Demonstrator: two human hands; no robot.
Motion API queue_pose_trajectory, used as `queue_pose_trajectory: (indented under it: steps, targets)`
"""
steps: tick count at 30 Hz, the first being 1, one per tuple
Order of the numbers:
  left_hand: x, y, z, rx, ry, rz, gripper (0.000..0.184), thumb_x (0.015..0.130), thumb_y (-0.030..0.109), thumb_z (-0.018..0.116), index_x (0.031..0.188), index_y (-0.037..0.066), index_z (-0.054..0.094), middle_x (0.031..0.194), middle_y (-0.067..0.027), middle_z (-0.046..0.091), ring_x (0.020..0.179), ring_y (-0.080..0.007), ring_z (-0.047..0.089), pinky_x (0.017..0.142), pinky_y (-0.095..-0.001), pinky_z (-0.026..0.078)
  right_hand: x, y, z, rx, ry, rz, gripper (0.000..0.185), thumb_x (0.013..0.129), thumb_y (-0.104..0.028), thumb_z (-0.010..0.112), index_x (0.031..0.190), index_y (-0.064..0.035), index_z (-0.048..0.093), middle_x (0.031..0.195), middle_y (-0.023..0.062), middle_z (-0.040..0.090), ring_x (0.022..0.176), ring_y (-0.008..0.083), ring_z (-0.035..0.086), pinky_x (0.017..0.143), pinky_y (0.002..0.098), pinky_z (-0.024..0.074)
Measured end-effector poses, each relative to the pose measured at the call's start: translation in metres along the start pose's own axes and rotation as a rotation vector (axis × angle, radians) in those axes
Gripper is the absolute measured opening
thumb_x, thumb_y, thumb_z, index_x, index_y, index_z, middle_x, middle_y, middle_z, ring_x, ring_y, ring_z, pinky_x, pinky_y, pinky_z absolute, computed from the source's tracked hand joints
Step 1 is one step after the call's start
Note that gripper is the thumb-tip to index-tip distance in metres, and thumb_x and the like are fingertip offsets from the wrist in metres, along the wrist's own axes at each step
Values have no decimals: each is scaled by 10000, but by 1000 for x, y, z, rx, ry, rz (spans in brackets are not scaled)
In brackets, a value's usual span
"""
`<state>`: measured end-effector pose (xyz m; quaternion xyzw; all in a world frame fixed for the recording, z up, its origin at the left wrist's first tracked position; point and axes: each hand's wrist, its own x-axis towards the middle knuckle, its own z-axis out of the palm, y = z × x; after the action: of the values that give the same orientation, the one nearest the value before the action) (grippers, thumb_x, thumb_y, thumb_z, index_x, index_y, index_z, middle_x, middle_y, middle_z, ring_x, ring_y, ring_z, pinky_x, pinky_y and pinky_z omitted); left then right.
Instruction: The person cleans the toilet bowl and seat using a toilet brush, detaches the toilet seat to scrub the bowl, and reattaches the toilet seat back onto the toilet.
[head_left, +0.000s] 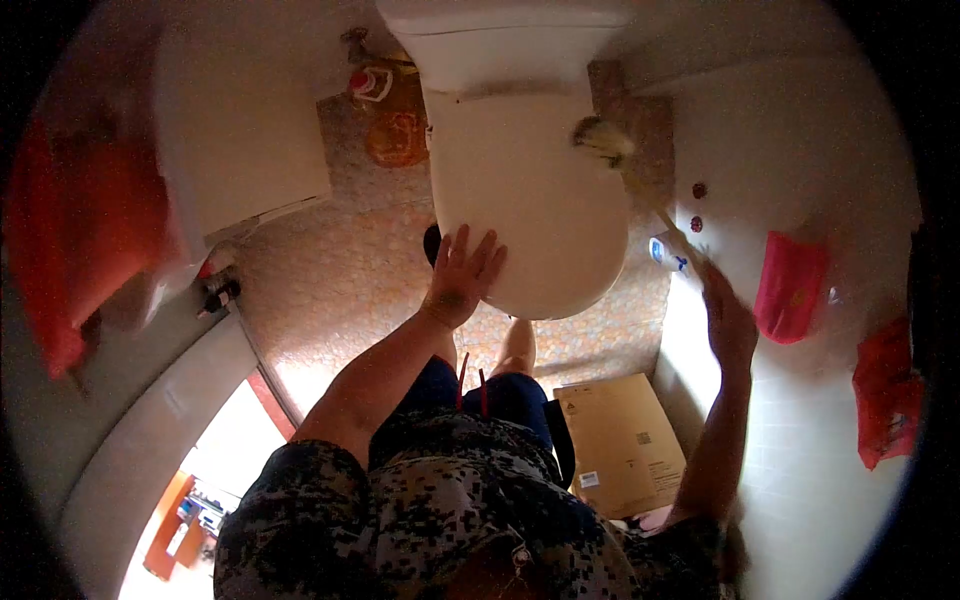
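Long-handled brush, bristle end up by the rear R edge of the closed toilet lid, in a small tiled bathroom; whether bristles touch the lid, can't tell. R hand grasps the far end of the handle, out to the R of the lid's front R edge, near the wall. Long axis runs on a slant: from R hand, fwd & L to the brush head, so the head lies ahead & to the L of the grip. R hand is the nearer; L hand, w/ nothing visible in it, lies palm down, fingers spread, on the lid's front L edge.

Beyond: bottle w/ orange contents on the floor off the lid's rear L edge; white-&-blue container just R of the lid; cardboard box by the person's R side; pink item & red bag along R wall.
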<state>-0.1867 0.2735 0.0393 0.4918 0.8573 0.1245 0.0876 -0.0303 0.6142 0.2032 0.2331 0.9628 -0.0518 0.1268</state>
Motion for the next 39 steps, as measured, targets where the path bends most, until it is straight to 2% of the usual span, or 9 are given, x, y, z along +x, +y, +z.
queue_pose_trajectory:
  steps: [4,7,9,12,14,16,21,30,39]
  targets:
    - [-8,-1,10,-83,-27,-26,577,734,172,592,1271,193,381,1365,-113,303,1224,-436,274,913,-628,276,129,-52,-2,-382,-306,-4,276,903,-283,398,1145,-239,523,830,162,611,737,335,597,634,426,475]
    - [-12,4,3,-184,-104,-194,682,720,153,642,1316,214,316,1378,-137,263,1248,-418,240,944,-599,265,207,-87,48,-402,-46,-365,250,898,-274,402,955,-105,578,746,141,604,670,283,603,589,422,467]
    - [-19,7,25,-417,51,-628,742,718,144,659,1340,208,261,1378,-166,246,1262,-402,216,962,-569,265,236,-177,54,-357,-62,-434,281,892,-269,401,915,-50,575,733,126,598,687,263,600,608,411,468]
    - [-20,4,27,-1119,141,-1104,732,724,78,632,1330,142,226,1262,-179,342,1151,-343,355,894,-455,375,274,-253,92,-323,-229,-300,278,882,-243,417,1010,-47,567,768,127,594,706,271,580,662,409,478]
    - [-30,4,35,-2195,-16,-1366,626,713,23,595,1265,108,313,1112,-141,454,978,-293,498,788,-371,451,279,-235,79,-404,-212,-286,284,889,-295,407,1019,-92,557,730,114,585,659,266,568,636,406,471]
    - [-35,-1,48,-2408,-5,-1129,679,760,12,547,1339,105,204,1246,-127,382,1026,-288,504,797,-399,479,267,-201,38,-405,-265,-259,278,888,-305,407,1076,-142,531,742,116,598,673,282,580,636,420,470]
    - [-10,2,-4,-2499,58,-1196,624,786,47,547,1311,107,215,1202,-136,395,1054,-291,468,797,-384,470,254,-144,10,-588,-346,-222,302,886,-324,403,1150,-208,496,766,119,615,697,309,595,634,446,463]
    - [13,9,-23,-2208,207,-1457,602,810,67,544,1302,40,199,1224,-154,382,1088,-288,437,856,-383,429,315,-244,72,-625,-537,-454,274,885,-260,398,1047,-123,571,917,107,620,889,273,600,758,400,468]
    - [57,68,-49,-1983,1042,-1475,432,861,147,474,1251,24,336,1172,-148,463,1038,-280,477,872,-386,408,310,-153,27,-262,-515,-399,353,888,-314,398,1206,-182,475,954,139,604,836,286,582,734,431,448]
